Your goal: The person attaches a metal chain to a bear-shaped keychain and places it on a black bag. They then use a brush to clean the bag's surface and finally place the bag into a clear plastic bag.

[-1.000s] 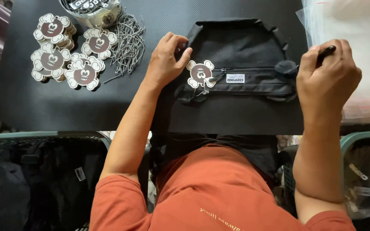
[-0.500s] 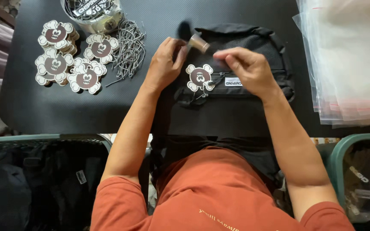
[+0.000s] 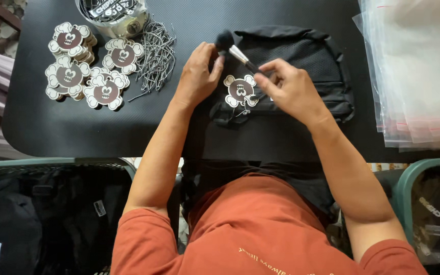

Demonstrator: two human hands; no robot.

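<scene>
Change: since half a second ago the right hand (image 3: 291,89) has swung the brush further left, its tuft now beside the left fingertips.
Right grip: fingers closed on the handle of a small black-bristled brush with a silver ferrule (image 3: 235,51), tilted up and to the left.
Left grip: left hand (image 3: 199,71) rests curled on the bag's left edge; whether it pinches anything cannot be told.
Bag: black fabric backpack (image 3: 301,61) lies flat at the middle of the black worktop (image 3: 67,127), with a flower-shaped cream and brown tag (image 3: 240,90) on its front, between the hands.
Far left corner: stacks of similar tags (image 3: 90,69), a heap of metal ball chains (image 3: 154,53), a round tin (image 3: 113,15).
Right edge: clear plastic bags (image 3: 413,71).
</scene>
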